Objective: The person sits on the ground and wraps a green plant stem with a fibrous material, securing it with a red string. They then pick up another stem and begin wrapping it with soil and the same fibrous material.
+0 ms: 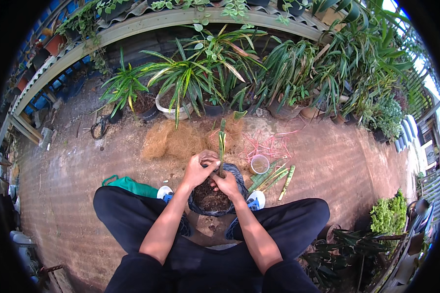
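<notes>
An upright snake plant leaf cutting (222, 144), green with yellow edges, stands over a black plastic bag (239, 175) between my feet. Dark soil (212, 196) fills the bag. My right hand (225, 184) grips the cutting low down, just above the soil, with its lower end hidden by the fingers. Close on the left side of the leaf is my left hand (200, 170), its thumb and fingertips drawn together; whether they pinch anything is unclear. More cut snake plant leaves (273, 178) lie on the ground to the right, beside a clear plastic cup (259, 164).
Brown coconut fibre (172, 139) lies beyond the bag, with a tangle of pink plastic string (267, 144) to its right. A green bag (130, 186) rests by my left knee. Potted plants, one in a white pot (174, 108), line the back below a beam (205, 16).
</notes>
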Demonstrator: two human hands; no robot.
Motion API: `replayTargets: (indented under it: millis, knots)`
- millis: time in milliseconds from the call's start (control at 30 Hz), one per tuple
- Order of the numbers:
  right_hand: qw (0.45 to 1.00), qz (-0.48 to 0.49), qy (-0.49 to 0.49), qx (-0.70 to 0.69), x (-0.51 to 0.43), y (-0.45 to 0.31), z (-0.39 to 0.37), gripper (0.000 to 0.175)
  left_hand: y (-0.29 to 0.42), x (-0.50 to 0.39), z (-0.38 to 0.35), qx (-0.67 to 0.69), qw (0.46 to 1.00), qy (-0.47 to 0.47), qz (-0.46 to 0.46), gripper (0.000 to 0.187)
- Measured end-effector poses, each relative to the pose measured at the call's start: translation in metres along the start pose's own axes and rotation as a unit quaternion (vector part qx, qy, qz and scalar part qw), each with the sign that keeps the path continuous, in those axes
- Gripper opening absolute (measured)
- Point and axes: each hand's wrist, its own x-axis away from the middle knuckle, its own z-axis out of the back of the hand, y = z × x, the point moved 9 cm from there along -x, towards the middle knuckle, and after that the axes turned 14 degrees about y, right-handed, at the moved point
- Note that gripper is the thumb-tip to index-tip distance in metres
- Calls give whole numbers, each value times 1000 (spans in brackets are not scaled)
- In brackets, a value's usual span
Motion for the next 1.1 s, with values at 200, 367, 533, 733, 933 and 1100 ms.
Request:
replayTargets:
  millis: [200, 367, 533, 733, 933, 1100]
  knots:
    - [996, 15, -11, 82, -1, 2, -3, 24, 7, 5, -2, -93, 995, 14, -36, 21]
    - [996, -68, -25, 54, 7, 5, -4, 24, -12, 9, -16, -54, 995, -69, 52, 20]
    - [996, -15, 26, 81, 5, 6, -1, 31, -10, 7, -20, -42, 996, -77, 11, 19]
    - [998, 15, -9, 63, 4, 0, -6, 35, -5, 3, -15, 4, 996, -89, 22, 16]
    - [985, -49, -141, 86, 21, -12, -11, 39, 1, 7, -15, 16, 990, -135, 40, 13]
    - [987, -32, -112, 114, 18, -5, -13, 43, -3, 8, -18, -27, 989, -142, 28, 15]
